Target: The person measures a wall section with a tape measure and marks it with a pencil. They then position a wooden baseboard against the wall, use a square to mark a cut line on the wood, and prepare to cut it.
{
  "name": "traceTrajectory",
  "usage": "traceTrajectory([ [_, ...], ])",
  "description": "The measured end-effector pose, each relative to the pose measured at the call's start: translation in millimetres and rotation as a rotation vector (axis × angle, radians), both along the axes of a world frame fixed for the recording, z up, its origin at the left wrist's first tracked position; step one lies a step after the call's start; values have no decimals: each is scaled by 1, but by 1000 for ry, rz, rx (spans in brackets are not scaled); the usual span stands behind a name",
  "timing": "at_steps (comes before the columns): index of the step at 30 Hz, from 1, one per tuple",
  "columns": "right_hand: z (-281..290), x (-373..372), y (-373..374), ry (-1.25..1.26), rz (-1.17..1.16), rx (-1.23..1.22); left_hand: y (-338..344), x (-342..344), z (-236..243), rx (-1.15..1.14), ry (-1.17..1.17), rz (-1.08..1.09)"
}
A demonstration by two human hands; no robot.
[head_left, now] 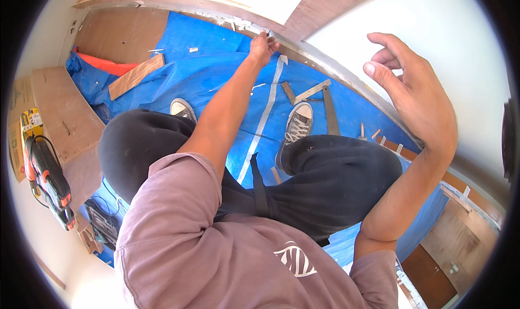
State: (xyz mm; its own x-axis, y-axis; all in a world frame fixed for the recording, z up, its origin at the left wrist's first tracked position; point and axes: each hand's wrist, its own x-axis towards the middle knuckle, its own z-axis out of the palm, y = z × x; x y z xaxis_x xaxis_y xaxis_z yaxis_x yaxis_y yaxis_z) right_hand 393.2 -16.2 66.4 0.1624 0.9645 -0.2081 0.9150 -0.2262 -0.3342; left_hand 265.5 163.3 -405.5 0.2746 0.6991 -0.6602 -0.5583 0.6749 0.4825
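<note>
My left hand (264,48) reaches far forward, down to the foot of the wall, by a whitish ledge (244,25) under a wooden board. Its thumb and forefinger are pinched together, while the other fingers stick out loosely. Whatever sits in the pinch is too small to make out. Raised at the right, in front of the white wall (352,33), is my right hand (409,87). Its fingers are bent and the thumb stands apart from them, with nothing visible between. I squat over a blue tarp (227,79), both shoes on it.
Between my right shoe and the wall lie a carpenter's square (329,108) and wood scraps. A wooden plank (136,77) rests at the far left. On a plywood box (67,114) at the left is an orange-and-black power tool (49,173). A pale tape strip (265,116) crosses the tarp.
</note>
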Motion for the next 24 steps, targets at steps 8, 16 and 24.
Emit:
traceTrajectory([
  [8,-4,10,-3,5,55,-4,5,-9,6,382,423,-198],
  [16,47,-20,7,58,-25,-195,26,-9,6,211,455,-434],
  [24,60,-11,8,71,-15,-336,64,-44,-21,-165,-128,-454],
])
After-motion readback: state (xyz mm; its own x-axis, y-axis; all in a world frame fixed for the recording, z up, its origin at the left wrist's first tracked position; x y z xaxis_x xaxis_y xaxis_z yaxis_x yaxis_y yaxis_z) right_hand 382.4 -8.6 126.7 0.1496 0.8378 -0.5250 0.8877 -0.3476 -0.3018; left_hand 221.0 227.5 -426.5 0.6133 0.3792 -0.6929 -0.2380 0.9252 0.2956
